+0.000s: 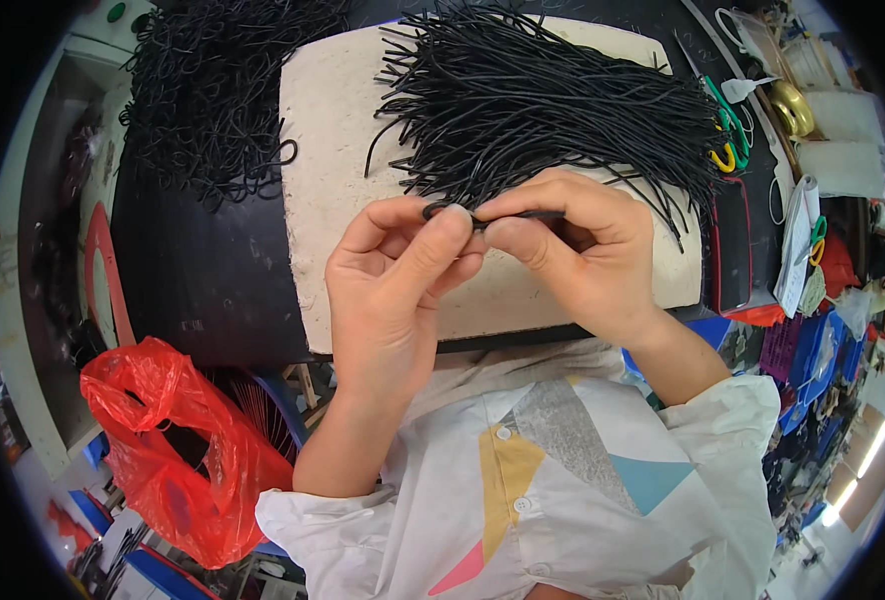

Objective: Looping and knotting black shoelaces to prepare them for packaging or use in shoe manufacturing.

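Note:
Between both hands I pinch a short stretch of black cord (478, 224). My left hand (398, 262) is closed on it, thumb pressed against the forefinger. My right hand (588, 245) grips the same cord just to the right, thumb and forefinger meeting close to the left fingertips. Most of the cord is hidden by the fingers, so I cannot tell its full shape. Just beyond the hands, a thick bundle of straight black cords (533, 105) lies across a pale board (328, 150). A heap of curled black cords (218, 95) sits at the far left.
Green- and yellow-handled scissors (731, 140) lie right of the bundle. Nearby are a dark flat case with a red edge (732, 245), a white nozzle bottle (743, 88) and a gold tape roll (792, 108). A red plastic bag (188, 460) hangs at the lower left.

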A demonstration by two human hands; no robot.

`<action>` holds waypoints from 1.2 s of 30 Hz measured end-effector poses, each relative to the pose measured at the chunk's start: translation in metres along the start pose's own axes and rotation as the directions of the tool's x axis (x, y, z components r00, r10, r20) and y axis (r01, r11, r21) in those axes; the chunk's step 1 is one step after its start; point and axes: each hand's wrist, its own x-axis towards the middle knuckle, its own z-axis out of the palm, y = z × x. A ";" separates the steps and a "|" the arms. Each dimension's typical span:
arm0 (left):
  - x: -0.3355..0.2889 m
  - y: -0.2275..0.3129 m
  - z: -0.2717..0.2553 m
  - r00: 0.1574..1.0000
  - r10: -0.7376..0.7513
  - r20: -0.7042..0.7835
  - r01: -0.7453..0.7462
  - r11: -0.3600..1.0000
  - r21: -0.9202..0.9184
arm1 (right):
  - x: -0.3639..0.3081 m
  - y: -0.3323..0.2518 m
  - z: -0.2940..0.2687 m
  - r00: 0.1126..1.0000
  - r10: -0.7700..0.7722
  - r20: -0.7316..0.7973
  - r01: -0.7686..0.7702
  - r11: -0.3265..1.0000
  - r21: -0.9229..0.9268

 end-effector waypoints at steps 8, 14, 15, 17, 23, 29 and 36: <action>-0.010 0.018 -0.001 0.980 0.052 0.192 -0.146 0.842 0.519 | -0.002 -0.011 -0.014 0.941 0.276 0.193 -0.290 0.956 0.046; -0.010 0.018 -0.006 0.958 0.265 0.106 -0.283 0.837 0.468 | -0.001 -0.022 -0.030 0.907 -0.212 0.365 0.420 0.518 -0.745; -0.008 0.015 -0.008 0.959 0.265 0.096 -0.280 0.851 0.445 | -0.003 -0.023 -0.029 0.952 -0.084 0.296 0.260 0.734 -0.628; -0.008 0.010 -0.010 0.963 0.261 0.069 -0.266 0.866 0.423 | -0.004 -0.025 -0.028 0.948 0.212 0.239 -0.143 0.951 -0.275; -0.012 -0.009 -0.008 0.960 0.256 0.111 -0.278 0.858 0.431 | -0.001 -0.014 -0.012 0.921 0.369 0.128 -0.388 0.827 0.408; -0.013 -0.007 -0.006 0.982 0.175 0.074 -0.190 0.901 0.389 | -0.006 -0.002 -0.013 0.910 0.387 0.146 -0.414 0.851 0.324; -0.018 -0.001 -0.009 0.964 -0.255 0.077 0.179 0.834 0.522 | 0.017 -0.007 -0.030 0.962 0.147 0.230 -0.145 0.989 -0.027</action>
